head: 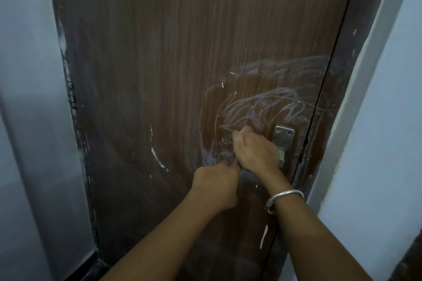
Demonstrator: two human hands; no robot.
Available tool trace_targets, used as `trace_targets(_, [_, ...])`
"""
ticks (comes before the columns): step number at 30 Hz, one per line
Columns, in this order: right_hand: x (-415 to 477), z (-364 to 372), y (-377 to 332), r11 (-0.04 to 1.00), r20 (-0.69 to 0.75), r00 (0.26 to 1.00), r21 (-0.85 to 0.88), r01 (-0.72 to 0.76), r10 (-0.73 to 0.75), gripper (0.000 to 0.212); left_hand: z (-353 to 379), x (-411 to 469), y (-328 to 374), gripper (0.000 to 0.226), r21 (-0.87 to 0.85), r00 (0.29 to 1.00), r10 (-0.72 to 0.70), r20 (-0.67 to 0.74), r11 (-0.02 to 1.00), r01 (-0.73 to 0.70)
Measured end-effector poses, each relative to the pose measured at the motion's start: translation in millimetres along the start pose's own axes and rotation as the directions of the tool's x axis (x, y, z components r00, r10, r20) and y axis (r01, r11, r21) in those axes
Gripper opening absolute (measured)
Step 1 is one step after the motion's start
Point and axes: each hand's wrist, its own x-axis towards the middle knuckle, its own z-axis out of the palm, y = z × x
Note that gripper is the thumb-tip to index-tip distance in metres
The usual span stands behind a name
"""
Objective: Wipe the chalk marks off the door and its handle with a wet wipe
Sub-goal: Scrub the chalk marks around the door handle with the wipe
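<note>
A brown wood-grain door (pixel 173 70) fills the view. White chalk scribbles (pixel 271 102) cover its right part above the handle, with a chalk arc (pixel 157 158) further left. The metal handle plate (pixel 284 136) sits by the door's right edge. My right hand (pixel 257 151), with a silver bangle on its wrist, is curled over the handle; a grey piece of the lever (pixel 249 175) shows below it. My left hand (pixel 217 183) is closed, its fingertips touching the door right beside my right hand. No wet wipe is visible; whatever the fingers hold is hidden.
A dark door frame (pixel 328 107) runs along the door's right edge, with a pale wall (pixel 383 121) beyond it. Another pale wall (pixel 29 98) stands on the left, and a dark skirting (pixel 91 267) runs along the floor.
</note>
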Motion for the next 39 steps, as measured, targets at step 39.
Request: trace_targets(39, [18, -22, 16, 0.990, 0.251, 0.961, -0.054, 0.132, -0.114, 0.038, 3, 12, -5, 0.088, -0.039, 0.991, 0.130, -0.042, 0.991, -0.131])
